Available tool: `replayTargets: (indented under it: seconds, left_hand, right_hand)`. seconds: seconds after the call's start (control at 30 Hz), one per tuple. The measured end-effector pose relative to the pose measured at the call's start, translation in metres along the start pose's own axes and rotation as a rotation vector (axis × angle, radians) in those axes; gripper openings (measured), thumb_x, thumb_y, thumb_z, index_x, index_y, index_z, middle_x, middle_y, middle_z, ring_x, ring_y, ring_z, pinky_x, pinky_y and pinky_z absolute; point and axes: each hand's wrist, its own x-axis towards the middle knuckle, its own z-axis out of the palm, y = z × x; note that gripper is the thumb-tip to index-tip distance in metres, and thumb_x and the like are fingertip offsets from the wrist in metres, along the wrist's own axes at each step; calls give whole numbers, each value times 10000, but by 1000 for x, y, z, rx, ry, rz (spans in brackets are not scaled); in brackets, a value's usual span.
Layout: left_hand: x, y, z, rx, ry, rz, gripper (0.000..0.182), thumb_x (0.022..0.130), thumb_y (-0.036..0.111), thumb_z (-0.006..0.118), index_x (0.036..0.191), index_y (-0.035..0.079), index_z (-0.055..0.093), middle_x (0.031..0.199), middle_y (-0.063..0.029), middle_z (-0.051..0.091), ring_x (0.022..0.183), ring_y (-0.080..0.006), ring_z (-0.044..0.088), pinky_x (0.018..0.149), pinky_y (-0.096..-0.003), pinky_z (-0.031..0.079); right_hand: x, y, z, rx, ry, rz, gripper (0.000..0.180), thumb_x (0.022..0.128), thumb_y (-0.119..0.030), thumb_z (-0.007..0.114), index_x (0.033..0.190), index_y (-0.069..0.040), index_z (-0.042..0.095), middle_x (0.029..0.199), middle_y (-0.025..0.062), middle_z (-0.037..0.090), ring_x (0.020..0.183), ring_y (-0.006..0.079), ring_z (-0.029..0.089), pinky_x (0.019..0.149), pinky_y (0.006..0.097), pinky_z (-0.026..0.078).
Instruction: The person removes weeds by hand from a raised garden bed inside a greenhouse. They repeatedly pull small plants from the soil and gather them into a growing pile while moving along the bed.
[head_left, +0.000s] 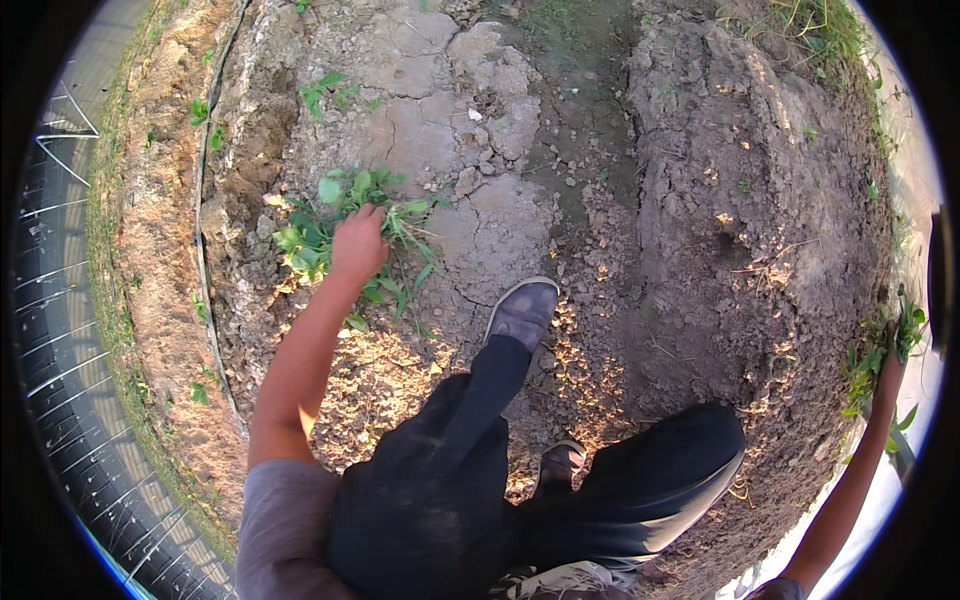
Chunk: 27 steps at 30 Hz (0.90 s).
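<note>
My left hand (361, 241) is closed around a bunch of leafy green plants (304, 244), low over the cracked soil. Broad leaves stick out to the left of the fist, and thin, grass-like stems fan out to its right. Far to the right, near the rim of the picture, my right hand (892, 358) grips a second clump of green plants (862, 375). That arm is stretched out sideways, and its fingers are partly hidden by leaves. Whether the roots of either bunch are in the ground cannot be made out.
A dark drip hose (201, 225) runs along the soil bed at the left, with small seedlings (199, 112) beside it. My shoe (523, 311) stands on dry, cracked earth (487, 225). Grass (821, 30) grows at the upper right. Pale sheeting (911, 180) borders the right side.
</note>
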Motion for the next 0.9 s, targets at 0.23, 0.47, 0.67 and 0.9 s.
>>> replayTargets:
  seconds: [0.23,0.47,0.67,0.9]
  left_hand:
    - [0,24,18,-19,13,-74,471,734,138,798,1153,58,599,1133,-117,588,1075,-321,630,880,-461,538]
    - [-3,6,22,-161,105,109,370,760,30,696,1119,56,610,1107,-121,585,1030,-340,615,868,-470,548]
    - [-8,-11,27,-326,156,57,520,782,21,702,1270,22,522,1237,-190,632,1119,-399,588,972,-486,508]
    - [11,15,6,-378,38,162,457,777,29,684,1194,25,497,1110,-174,659,1062,-402,600,898,-510,519]
  right_hand:
    - [4,-1,-9,334,-41,141,570,1092,-381,427,1559,-56,439,1547,86,486,1369,183,477,1150,322,358]
    - [29,0,-2,222,-143,-74,617,1072,-405,467,1556,-31,396,1569,127,433,1405,234,435,1158,371,350]
    - [10,35,28,-176,63,-94,611,1052,-386,505,1518,-1,422,1524,170,465,1368,288,458,1134,403,367]
    - [6,71,45,-392,179,-98,605,1029,-364,550,1474,34,452,1472,220,502,1325,351,485,1106,440,387]
